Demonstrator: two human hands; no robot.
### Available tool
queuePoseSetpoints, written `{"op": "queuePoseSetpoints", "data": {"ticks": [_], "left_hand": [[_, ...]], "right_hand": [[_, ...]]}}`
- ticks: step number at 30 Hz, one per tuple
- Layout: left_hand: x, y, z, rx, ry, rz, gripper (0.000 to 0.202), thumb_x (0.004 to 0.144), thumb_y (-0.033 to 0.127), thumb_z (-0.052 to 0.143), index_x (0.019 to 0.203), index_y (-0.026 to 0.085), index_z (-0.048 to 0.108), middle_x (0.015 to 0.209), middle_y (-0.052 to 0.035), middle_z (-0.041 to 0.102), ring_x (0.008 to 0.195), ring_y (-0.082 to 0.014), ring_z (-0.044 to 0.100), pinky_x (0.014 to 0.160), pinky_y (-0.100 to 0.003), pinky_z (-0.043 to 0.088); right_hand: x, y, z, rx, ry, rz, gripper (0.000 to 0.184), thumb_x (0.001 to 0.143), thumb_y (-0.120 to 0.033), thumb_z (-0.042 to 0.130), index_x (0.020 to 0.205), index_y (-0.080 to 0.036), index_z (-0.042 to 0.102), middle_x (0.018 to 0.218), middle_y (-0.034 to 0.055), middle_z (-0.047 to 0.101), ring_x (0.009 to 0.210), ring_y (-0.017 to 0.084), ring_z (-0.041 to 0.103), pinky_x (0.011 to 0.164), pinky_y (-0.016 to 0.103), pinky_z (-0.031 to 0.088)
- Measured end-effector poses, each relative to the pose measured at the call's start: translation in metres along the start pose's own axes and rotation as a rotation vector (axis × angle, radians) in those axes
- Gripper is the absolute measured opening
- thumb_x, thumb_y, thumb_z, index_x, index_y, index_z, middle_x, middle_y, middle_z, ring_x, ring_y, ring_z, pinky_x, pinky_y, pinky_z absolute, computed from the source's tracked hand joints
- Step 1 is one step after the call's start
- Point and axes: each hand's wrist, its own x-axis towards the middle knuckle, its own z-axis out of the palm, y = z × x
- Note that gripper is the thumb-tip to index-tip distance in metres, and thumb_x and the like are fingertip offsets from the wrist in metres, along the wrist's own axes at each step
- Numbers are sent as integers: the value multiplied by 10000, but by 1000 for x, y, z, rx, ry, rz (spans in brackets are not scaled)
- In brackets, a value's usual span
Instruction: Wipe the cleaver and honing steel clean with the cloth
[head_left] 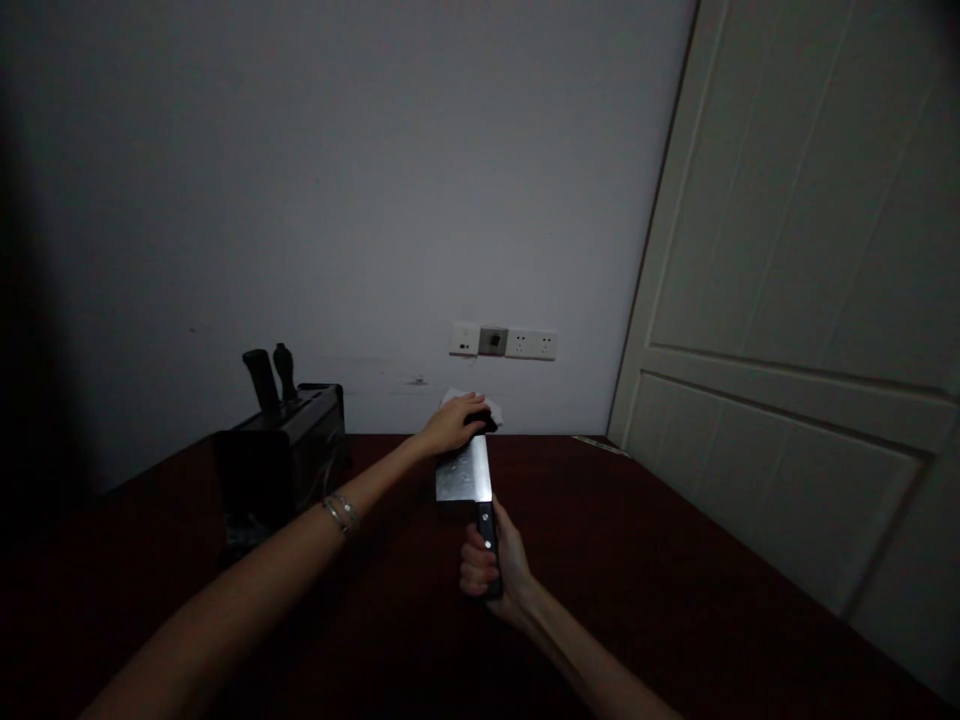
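Observation:
My right hand (491,565) is closed round the black handle of a cleaver (465,472). Its broad steel blade points away from me, flat above the dark red table (645,570). My left hand (454,425) rests on the far end of the blade, fingers pressed over a white cloth or paper (491,410) with something dark under the fingertips. Bracelets circle my left wrist.
A dark knife block (289,440) with two black handles sticking up stands at the left on the table. A row of wall sockets (504,342) sits on the white wall behind. A cream panelled door (810,330) fills the right side. The room is dim.

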Motion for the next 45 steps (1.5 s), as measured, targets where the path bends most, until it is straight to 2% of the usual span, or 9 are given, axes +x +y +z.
{"op": "queuePoseSetpoints", "data": {"ticks": [5,11,14,19,22,27,35,42,45], "left_hand": [[4,5,4,-12,51,-38,325,797,164,521,1118,172,577,1255,-101,519,1233,-226,393,1020,-414,303],[-38,36,17,-84,-63,213,358,833,203,498,1190,220,526,1329,-64,446,1278,-192,322,1061,-409,233],[-42,28,13,-73,-62,193,370,837,223,497,1206,232,509,1348,-58,422,1287,-190,305,1067,-418,223],[-20,-1,-7,-54,34,4,376,810,181,516,1186,168,529,1310,-118,456,1266,-216,343,1044,-431,265],[-27,9,-6,-71,14,53,369,813,182,518,1181,186,532,1315,-108,452,1272,-215,332,1047,-449,249],[-52,40,7,-91,-147,246,371,855,233,475,1225,249,487,1348,-44,425,1295,-172,287,1071,-422,209],[-15,-7,-22,-23,34,76,352,845,212,483,1193,186,518,1334,-105,429,1279,-201,320,1047,-448,245],[-53,34,-5,-64,-71,243,366,869,220,455,1233,250,478,1344,-48,427,1293,-176,292,1062,-451,222],[-53,27,-9,-63,-73,238,362,868,227,457,1229,251,483,1338,-50,435,1284,-175,312,1060,-446,234]], "right_hand": [[-1,-6,0,-13,-11,-13,710,808,-660,84,393,-171,387,289,-84,205,255,31,106,287,166,135],[-2,-22,-4,-34,-64,-118,688,806,-661,145,411,-164,412,304,-87,224,260,26,116,291,163,149],[-2,-20,-4,-47,-53,-93,680,801,-667,161,412,-166,406,305,-87,222,260,27,121,291,162,153],[-1,-9,-4,-59,-45,-25,677,793,-679,149,411,-173,386,300,-88,216,256,32,119,287,167,150],[-2,-15,-3,-68,-68,-42,665,783,-692,181,415,-173,378,304,-93,213,259,28,115,290,163,154],[-7,-26,-1,-54,-86,-122,646,790,-677,205,426,-172,380,312,-100,202,269,21,83,291,155,145],[-4,-10,3,-56,-143,0,658,808,-655,156,422,-173,385,309,-90,208,259,30,115,285,161,163],[-11,-29,6,-51,-131,-109,648,819,-638,163,430,-171,387,320,-94,195,265,25,102,286,156,161],[-11,-24,8,-63,-123,-80,654,808,-660,167,427,-172,378,318,-95,199,264,25,103,290,158,165]]}}
